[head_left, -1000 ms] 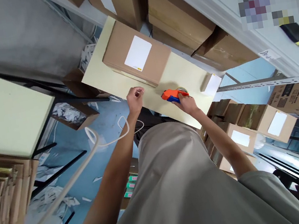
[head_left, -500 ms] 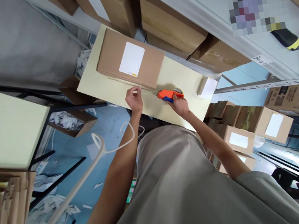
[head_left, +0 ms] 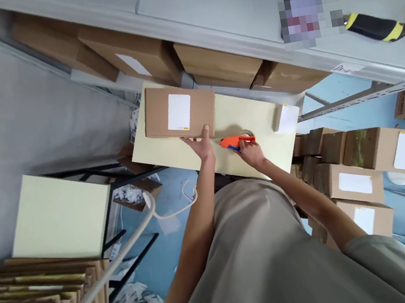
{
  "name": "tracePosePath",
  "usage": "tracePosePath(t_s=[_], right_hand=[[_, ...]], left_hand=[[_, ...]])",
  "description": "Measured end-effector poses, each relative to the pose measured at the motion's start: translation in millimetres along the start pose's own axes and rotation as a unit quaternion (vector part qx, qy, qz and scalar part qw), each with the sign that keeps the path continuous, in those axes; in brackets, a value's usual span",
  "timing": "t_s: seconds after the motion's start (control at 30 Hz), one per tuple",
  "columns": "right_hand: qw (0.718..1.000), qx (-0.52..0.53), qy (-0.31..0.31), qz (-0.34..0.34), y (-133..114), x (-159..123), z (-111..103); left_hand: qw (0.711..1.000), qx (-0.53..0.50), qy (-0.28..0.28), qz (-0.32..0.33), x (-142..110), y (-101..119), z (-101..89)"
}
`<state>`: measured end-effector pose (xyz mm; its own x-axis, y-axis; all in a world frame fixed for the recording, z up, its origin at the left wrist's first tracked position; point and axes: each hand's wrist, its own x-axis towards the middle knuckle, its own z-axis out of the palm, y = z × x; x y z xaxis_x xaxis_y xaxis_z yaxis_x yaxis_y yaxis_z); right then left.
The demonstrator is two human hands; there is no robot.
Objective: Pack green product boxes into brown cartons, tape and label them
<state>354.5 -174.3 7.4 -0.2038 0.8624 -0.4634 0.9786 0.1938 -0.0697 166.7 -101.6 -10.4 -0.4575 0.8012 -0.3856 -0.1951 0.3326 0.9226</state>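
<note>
A closed cardboard box [head_left: 155, 113] with a white label [head_left: 179, 111] on top lies on the pale yellow tabletop [head_left: 261, 110]. My left hand [head_left: 201, 146] is at the near right edge of the box, its thumb over the top and its other fingers at the near side, partly hidden. To the right, my right hand [head_left: 251, 152] is closed around an orange and blue tape dispenser [head_left: 230, 142], which rests apart from the box. The tape roll shows behind the dispenser.
A small white box [head_left: 286, 118] stands at the table's right end. Behind runs a grey shelf [head_left: 201, 7] with a black and yellow handled tool [head_left: 376, 27] on it and cardboard boxes below. Labelled cartons [head_left: 359, 182] are stacked at right; flattened cardboard [head_left: 55, 295] lies at left.
My left hand has gone from pinched fingers in front of the box to holding its near edge. My right hand keeps the tape dispenser. The whole view has turned.
</note>
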Motion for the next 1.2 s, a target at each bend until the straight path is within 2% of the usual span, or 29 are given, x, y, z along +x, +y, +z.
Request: tracePosePath(t_s=[0.07,0.17,0.23,0.3,0.37,0.47,0.53,0.6,0.73,0.8,0.87,0.93,1.0,1.1,1.2], right_hand=[[1.0,0.0,-0.002,-0.02,-4,-1,0],[0.997,0.004,-0.009,-0.073,-22,-3,4],[0.994,0.013,-0.012,-0.112,-41,-4,9],[0.99,0.029,-0.016,-0.14,-60,-5,11],[0.987,0.05,-0.022,-0.148,-75,-5,10],[0.989,0.073,-0.027,-0.128,-78,-8,7],[0.991,0.072,-0.03,-0.109,-68,-18,7],[0.993,0.069,-0.042,-0.091,-47,-34,10],[0.994,0.07,-0.082,-0.009,21,-69,16],[0.995,0.057,-0.073,0.044,54,-71,11],[0.995,0.046,-0.044,0.073,78,-57,-2],[0.996,0.044,-0.013,0.077,87,-29,-20],[0.997,0.044,0.009,0.064,85,5,-39],[0.998,0.04,0.011,0.051,73,50,-61],[0.999,0.029,0.01,0.031,66,78,-73]], left_hand=[[1.0,0.003,-0.012,0.028,1,6,-5.4],[0.997,0.016,-0.069,0.036,3,17,-35.1],[0.994,0.029,-0.104,0.005,2,25,-59.4],[0.992,0.046,-0.113,-0.038,-1,32,-77.4],[0.99,0.068,-0.109,-0.064,-5,36,-84.6],[0.988,0.1,-0.1,-0.064,-8,35,-79.0],[0.987,0.113,-0.094,-0.066,-9,33,-72.1],[0.987,0.117,-0.085,-0.074,-8,31,-67.7],[0.987,0.118,-0.074,-0.076,-5,26,-67.4],[0.987,0.125,-0.077,-0.066,-3,24,-68.1],[0.985,0.137,-0.08,-0.061,-2,24,-68.2],[0.985,0.143,-0.079,-0.063,-1,24,-67.8],[0.985,0.135,-0.076,-0.072,0,25,-66.9],[0.987,0.114,-0.08,-0.076,1,25,-64.9],[0.987,0.112,-0.089,-0.07,3,25,-64.9]])
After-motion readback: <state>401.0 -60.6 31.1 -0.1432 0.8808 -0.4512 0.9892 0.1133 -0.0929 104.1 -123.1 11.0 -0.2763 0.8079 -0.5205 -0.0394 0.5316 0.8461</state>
